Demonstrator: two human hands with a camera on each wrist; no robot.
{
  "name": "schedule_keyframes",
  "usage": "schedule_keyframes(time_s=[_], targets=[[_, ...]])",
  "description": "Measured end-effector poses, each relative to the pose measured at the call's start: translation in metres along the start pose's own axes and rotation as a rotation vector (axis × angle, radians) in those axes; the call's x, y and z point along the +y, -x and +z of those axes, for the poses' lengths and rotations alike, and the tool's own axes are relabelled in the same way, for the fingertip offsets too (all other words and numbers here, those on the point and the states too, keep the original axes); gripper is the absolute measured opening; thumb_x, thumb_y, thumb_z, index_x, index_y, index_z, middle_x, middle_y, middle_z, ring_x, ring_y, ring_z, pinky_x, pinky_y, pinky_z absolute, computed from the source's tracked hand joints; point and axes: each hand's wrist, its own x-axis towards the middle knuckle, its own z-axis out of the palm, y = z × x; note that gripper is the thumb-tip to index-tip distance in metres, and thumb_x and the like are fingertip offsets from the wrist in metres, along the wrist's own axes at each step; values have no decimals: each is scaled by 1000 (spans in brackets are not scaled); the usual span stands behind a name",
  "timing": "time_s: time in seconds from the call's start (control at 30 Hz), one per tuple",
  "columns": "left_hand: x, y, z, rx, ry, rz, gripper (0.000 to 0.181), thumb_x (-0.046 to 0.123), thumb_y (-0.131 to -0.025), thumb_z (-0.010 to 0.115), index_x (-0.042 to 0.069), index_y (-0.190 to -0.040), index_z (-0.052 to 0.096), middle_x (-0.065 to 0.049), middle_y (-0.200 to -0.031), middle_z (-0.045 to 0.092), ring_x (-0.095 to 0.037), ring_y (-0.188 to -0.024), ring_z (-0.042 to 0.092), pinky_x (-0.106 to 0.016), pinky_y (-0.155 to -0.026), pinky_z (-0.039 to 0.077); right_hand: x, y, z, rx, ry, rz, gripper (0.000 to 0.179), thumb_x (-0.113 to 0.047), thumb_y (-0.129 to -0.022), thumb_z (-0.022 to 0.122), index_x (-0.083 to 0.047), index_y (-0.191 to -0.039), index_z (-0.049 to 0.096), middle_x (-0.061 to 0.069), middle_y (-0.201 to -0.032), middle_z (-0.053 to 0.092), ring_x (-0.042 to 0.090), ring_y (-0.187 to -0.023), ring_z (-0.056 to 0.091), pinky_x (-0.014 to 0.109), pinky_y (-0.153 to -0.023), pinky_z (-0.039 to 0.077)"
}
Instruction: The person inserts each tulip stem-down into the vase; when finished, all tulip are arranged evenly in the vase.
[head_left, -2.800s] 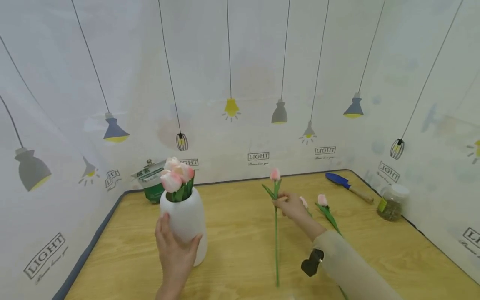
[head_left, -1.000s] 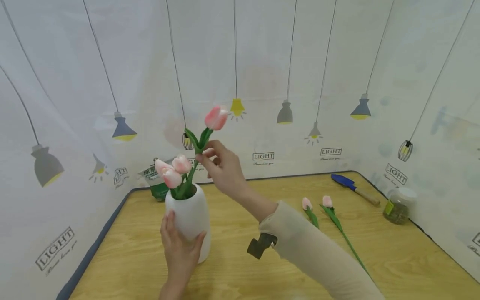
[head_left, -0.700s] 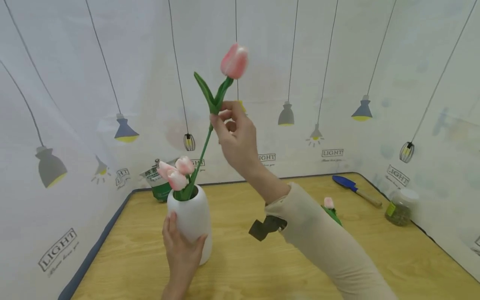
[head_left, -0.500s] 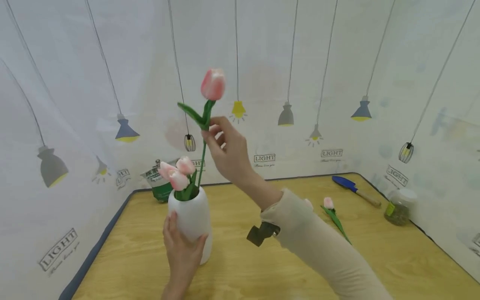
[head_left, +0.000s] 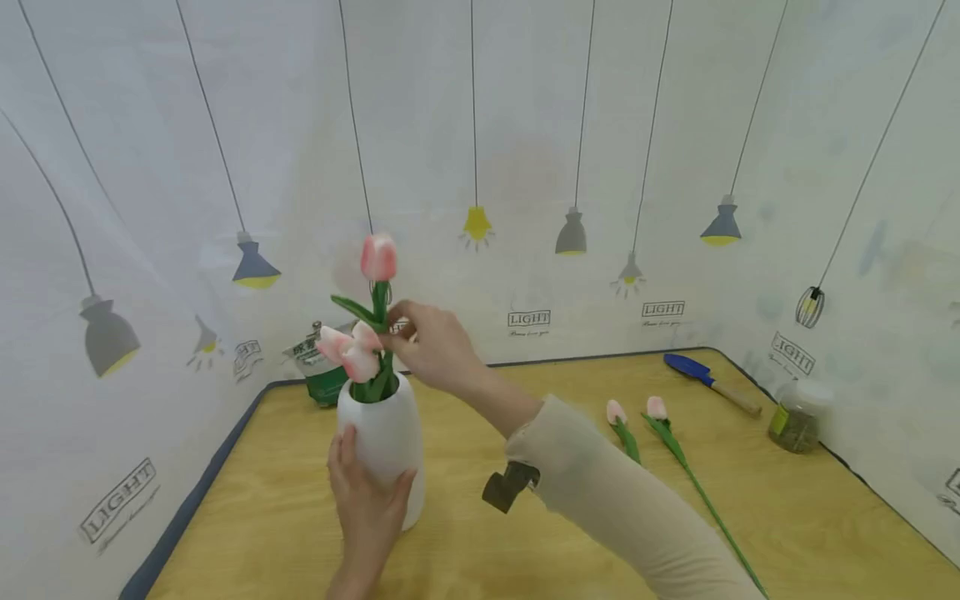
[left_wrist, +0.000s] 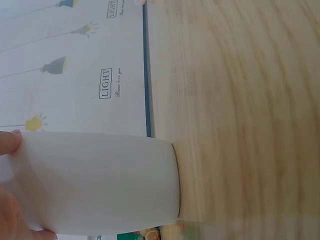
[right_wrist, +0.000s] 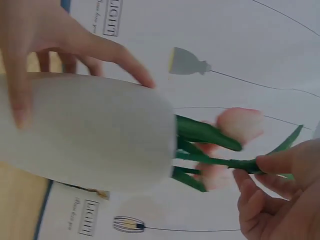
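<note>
A white vase (head_left: 386, 450) stands upright on the wooden table, and my left hand (head_left: 367, 500) grips its near side with fingers and thumb spread round it. In the vase are several pink tulips (head_left: 358, 360), their heads clustered just above the rim. My right hand (head_left: 431, 346) pinches another pink tulip (head_left: 378, 258) below its leaves, with the stem down in the vase mouth. The right wrist view shows that green stem (right_wrist: 210, 161) entering the vase, with the thumb and fingers (right_wrist: 275, 162) on it. Fingertips and the vase's wall (left_wrist: 100, 180) fill the lower left wrist view.
Two more tulips lie on the right of the table (head_left: 480, 533), one the nearer tulip (head_left: 617, 412), the other a tulip (head_left: 657, 408) with a long stem. Beyond them are a blue trowel (head_left: 690, 367) and a lidded jar (head_left: 798, 421). A green-and-white bag (head_left: 322, 383) stands behind the vase.
My right hand took a tulip off the table, carried it left over the vase, raised it, then lowered its stem into the mouth. My left hand has kept its hold on the vase.
</note>
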Motion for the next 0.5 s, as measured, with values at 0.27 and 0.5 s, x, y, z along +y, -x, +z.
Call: schedule_keyframes(time_s=[0.27, 0.5], targets=[[7, 2, 3, -19, -39, -48, 104, 12, -57, 82, 12, -138, 17, -26, -130, 27, -48, -114, 35, -64, -76, 39, 42, 25, 36, -93, -138, 186, 32, -28, -77, 67, -8, -101, 64, 3, -79, 62, 12, -69, 55, 20, -52, 46], [11, -1, -2, -18, -18, -71, 102, 9, -56, 82, 13, -137, 20, -27, -131, 28, -47, -116, 35, -64, -82, 38, 88, 56, 15, -35, -172, 174, 28, -25, -81, 63, -11, -104, 61, 5, -85, 62, 13, -70, 54, 23, -56, 46]])
